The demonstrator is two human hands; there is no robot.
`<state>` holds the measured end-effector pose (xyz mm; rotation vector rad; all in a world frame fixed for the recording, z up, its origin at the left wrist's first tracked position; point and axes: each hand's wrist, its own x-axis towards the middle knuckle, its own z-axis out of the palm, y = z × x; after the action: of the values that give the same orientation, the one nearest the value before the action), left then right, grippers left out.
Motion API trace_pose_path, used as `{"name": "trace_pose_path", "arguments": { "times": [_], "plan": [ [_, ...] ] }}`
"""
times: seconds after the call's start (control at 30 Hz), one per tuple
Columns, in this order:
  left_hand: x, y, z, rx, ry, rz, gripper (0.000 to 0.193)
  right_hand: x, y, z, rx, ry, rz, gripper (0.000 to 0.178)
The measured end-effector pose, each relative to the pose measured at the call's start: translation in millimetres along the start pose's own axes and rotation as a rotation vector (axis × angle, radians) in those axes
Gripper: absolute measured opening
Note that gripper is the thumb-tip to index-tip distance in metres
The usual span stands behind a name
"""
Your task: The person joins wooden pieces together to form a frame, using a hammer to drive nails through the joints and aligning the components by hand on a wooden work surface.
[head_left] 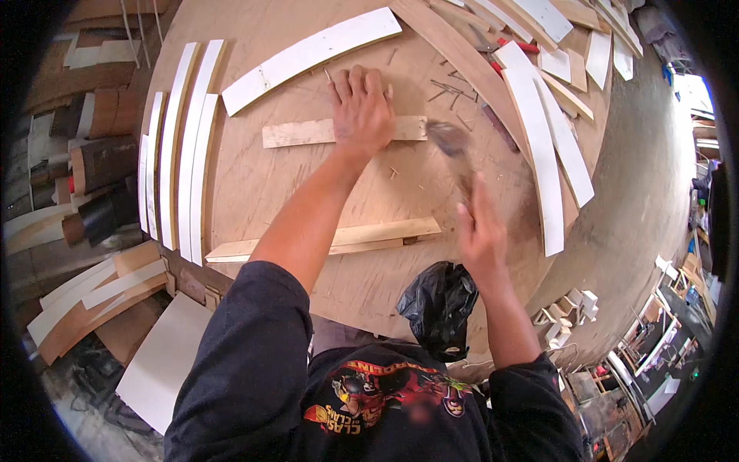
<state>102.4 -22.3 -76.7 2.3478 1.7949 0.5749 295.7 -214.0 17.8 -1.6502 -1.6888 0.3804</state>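
My left hand (363, 112) lies across a short pale wooden strip (296, 135), its fingers curled over the far edge and holding it against the round wooden tabletop (323, 185). A thin nail-like tip shows beside the fingers. My right hand (483, 231) grips a hammer (449, 138) by its handle. The hammer's head is smeared by motion and appears at the strip's right end; whether it touches cannot be told. Several loose nails (450, 92) lie beyond the hammer. Just past my left hand is a curved white-faced board (308, 60).
Curved white-edged strips (185, 146) stand along the table's left side. More curved boards (539, 154) and red-handled pliers (517, 46) lie at the right. Two pale battens (385, 231) lie nearer me. A black plastic bag (439, 308) hangs at the near edge.
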Motion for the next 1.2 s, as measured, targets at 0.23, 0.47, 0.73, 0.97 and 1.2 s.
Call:
{"name": "trace_pose_path", "arguments": {
  "times": [0.23,0.47,0.73,0.97,1.2],
  "plan": [
    [3.0,0.7,1.8,-0.007,0.018,0.007,0.036,5.6,4.3,-7.4,-0.051,-0.252,0.167,0.062],
    [-0.3,-2.7,2.5,0.102,0.019,-0.007,0.035,-1.2,10.3,-1.4,-0.088,-0.271,0.164,0.062],
    [-1.8,-6.1,7.0,0.089,0.01,-0.022,0.037,-19.1,27.1,2.3,-0.033,-0.226,0.257,0.059],
    [2.1,-4.7,2.3,-0.066,-0.003,0.008,0.029,-61.6,71.2,-16.4,-0.716,-0.152,0.294,0.061],
    [-9.5,-37.0,-29.4,-0.314,-0.154,0.376,0.04,-57.5,64.5,-20.8,-0.762,-0.029,0.146,0.051]
  ]
}}
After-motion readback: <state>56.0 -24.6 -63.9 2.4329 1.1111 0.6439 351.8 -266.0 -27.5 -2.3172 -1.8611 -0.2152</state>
